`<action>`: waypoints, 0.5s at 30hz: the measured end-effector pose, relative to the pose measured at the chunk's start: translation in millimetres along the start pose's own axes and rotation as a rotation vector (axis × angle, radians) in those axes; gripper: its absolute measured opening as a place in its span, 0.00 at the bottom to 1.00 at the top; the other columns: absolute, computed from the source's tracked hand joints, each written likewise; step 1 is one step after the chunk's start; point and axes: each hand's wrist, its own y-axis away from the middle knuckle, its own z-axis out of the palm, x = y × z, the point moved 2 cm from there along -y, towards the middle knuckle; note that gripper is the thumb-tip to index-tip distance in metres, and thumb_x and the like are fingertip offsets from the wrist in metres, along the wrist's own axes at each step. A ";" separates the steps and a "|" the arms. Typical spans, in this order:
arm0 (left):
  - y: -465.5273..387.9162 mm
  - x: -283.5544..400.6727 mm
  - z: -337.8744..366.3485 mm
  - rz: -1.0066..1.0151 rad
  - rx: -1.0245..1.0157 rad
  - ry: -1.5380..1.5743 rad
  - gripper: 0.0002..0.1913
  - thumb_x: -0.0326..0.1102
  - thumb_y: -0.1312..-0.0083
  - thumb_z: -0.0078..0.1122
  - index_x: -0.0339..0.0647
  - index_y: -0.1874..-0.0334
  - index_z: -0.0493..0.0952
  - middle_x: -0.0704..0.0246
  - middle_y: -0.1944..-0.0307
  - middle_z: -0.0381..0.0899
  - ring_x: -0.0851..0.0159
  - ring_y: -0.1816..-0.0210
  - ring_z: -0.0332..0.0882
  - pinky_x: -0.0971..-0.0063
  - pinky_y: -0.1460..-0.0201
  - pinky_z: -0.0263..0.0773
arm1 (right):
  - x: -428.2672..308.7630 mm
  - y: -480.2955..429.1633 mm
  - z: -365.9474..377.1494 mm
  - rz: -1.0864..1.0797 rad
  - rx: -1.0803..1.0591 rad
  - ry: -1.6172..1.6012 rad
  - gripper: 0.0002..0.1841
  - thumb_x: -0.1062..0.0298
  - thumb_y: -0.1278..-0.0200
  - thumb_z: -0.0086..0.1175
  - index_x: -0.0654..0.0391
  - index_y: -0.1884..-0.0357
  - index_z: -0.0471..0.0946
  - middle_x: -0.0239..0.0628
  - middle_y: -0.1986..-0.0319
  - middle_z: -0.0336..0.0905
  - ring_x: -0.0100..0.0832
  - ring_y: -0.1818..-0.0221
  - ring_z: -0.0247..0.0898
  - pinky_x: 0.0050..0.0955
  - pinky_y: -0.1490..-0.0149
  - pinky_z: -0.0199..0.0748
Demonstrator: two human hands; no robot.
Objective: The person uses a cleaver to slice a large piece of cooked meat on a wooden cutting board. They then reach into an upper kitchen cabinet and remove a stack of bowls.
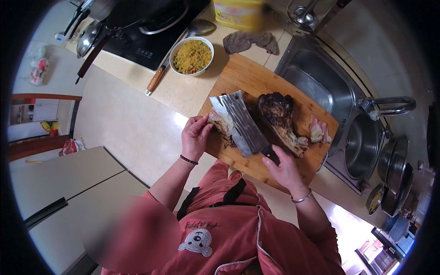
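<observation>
My right hand point(282, 168) grips the black handle of a cleaver point(237, 123). Its broad steel blade lies slanted, nearly flat, over the left part of a wooden cutting board point(240, 74). Between thumb and fingers, my left hand point(195, 134) pinches the end of a piece of browned meat point(220, 124) with pale fat, right beside the blade. Part of that piece may be hidden under the cleaver. To the right rests a larger charred chunk of meat point(278, 113), with a bone-like pale lower end. A small pink and white scrap of meat point(319, 130) lies near the board's right edge.
Behind the board are a grey-brown cloth point(249, 42) and a white bowl of yellow crumbly food point(192, 56). A spatula point(158, 79) lies along the induction cooktop point(137, 51). A steel double sink point(306, 68) borders the board on the right, its faucet point(388, 103) beyond.
</observation>
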 end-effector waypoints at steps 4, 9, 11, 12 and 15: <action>4.9 -9.2 5.7 -0.149 0.113 0.236 0.11 0.20 0.42 0.64 0.33 0.57 0.79 0.67 0.60 0.80 0.72 0.58 0.78 0.81 0.53 0.74 | 11.1 12.9 -2.1 0.033 0.034 0.106 0.17 0.69 0.38 0.56 0.62 0.48 0.72 0.34 0.65 0.76 0.20 0.64 0.67 0.22 0.57 0.70; 7.0 -13.3 6.6 -0.139 0.138 0.232 0.09 0.21 0.43 0.65 0.32 0.60 0.80 0.67 0.62 0.82 0.73 0.61 0.78 0.80 0.55 0.75 | 1.2 2.0 9.0 -0.029 0.034 0.015 0.15 0.68 0.37 0.56 0.63 0.52 0.71 0.31 0.71 0.75 0.20 0.70 0.67 0.22 0.64 0.69; 7.3 -16.5 6.4 -0.136 0.137 0.236 0.09 0.21 0.43 0.66 0.33 0.60 0.81 0.66 0.62 0.83 0.72 0.62 0.78 0.80 0.56 0.75 | -2.3 -7.0 11.1 -0.059 0.022 0.014 0.13 0.67 0.36 0.56 0.62 0.55 0.71 0.29 0.76 0.73 0.18 0.76 0.66 0.20 0.71 0.68; 6.5 -16.3 6.1 -0.134 0.136 0.240 0.08 0.22 0.43 0.66 0.33 0.61 0.81 0.65 0.63 0.83 0.72 0.62 0.79 0.80 0.56 0.75 | -1.2 -8.9 11.3 -0.049 0.017 -0.017 0.12 0.67 0.36 0.56 0.62 0.55 0.71 0.28 0.77 0.72 0.17 0.78 0.65 0.20 0.73 0.66; 4.6 -13.3 2.9 -0.088 0.098 0.126 0.08 0.22 0.41 0.64 0.32 0.59 0.81 0.67 0.63 0.84 0.75 0.61 0.78 0.82 0.56 0.74 | 8.4 -11.0 14.2 -0.032 0.009 -0.061 0.11 0.66 0.36 0.56 0.60 0.57 0.71 0.25 0.81 0.69 0.15 0.82 0.62 0.18 0.78 0.62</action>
